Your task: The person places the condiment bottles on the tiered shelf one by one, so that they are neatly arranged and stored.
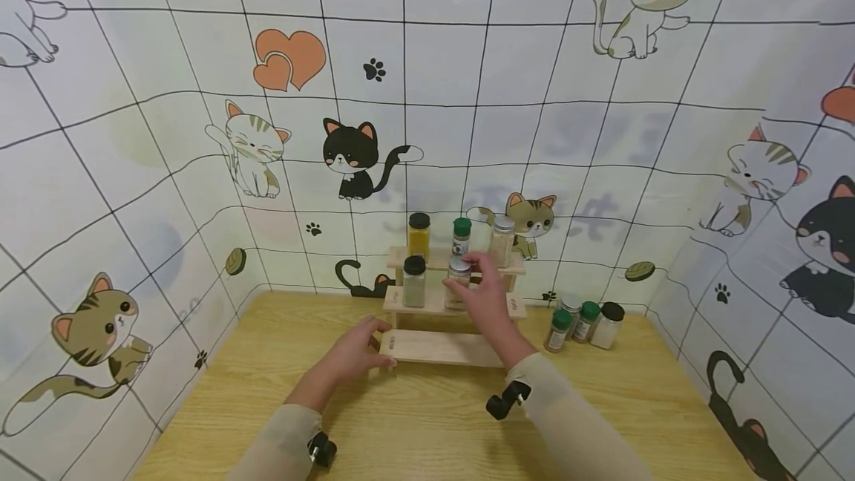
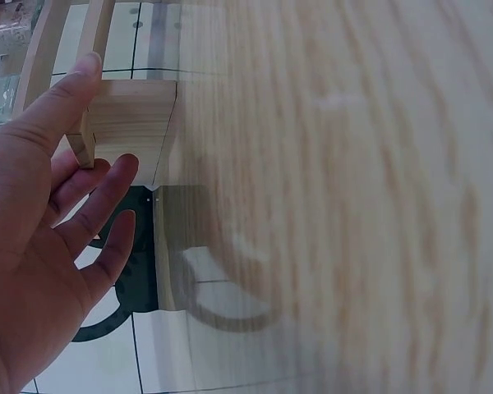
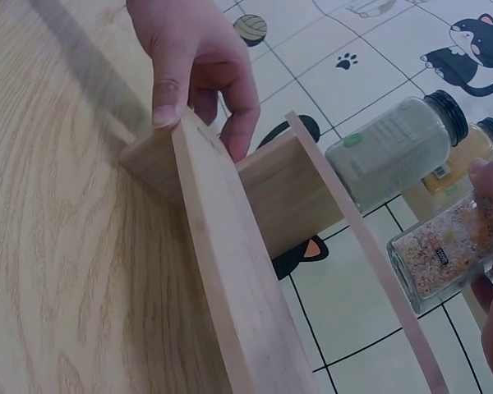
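Note:
A three-step wooden spice rack (image 1: pixel 434 347) stands against the back wall. My left hand (image 1: pixel 354 351) grips the left end of its lowest step, thumb on top and fingers around the edge in the left wrist view. With my right hand (image 1: pixel 487 299) I hold a silver-lidded glass spice jar (image 3: pixel 444 254) of pinkish grains at the middle step; whether its base touches the board I cannot tell. Left of it on that step is a black-lidded jar (image 1: pixel 414 284) of pale contents. The top step bears a yellow jar (image 1: pixel 418 237), a green-lidded jar (image 1: pixel 461 236) and a silver-lidded jar (image 1: pixel 502 242).
Right of the rack, several more spice jars cluster on the wooden table (image 1: pixel 414 429), among them a black-lidded jar (image 1: pixel 607 326) and a green-lidded jar (image 1: pixel 558 331). A cat-printed wall covering (image 1: pixel 441 132) encloses the back and sides.

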